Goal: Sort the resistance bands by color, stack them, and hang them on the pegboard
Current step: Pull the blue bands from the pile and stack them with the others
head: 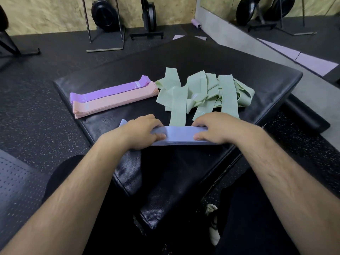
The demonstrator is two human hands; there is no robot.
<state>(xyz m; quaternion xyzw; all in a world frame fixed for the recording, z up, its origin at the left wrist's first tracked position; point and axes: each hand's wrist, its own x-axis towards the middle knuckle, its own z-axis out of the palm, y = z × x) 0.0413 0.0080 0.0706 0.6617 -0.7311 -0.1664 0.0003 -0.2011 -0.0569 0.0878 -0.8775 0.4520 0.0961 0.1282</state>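
Purple stack (110, 91) and pink stack (114, 102) done far left on desk (257, 80); left hand (143, 131) and right hand (215, 129) grip blue stack (180, 135) near edge; green pile (202, 89) loose, hanging not started.

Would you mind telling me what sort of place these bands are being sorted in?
Probably a gym: weight plates stand by the wall, the floor is speckled rubber matting, and the blue bands lie on a padded bench.

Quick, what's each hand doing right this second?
Left hand: grips the blue band stack, thumb and fingers curled round it.
Right hand: grips the same stack nearer its other end.
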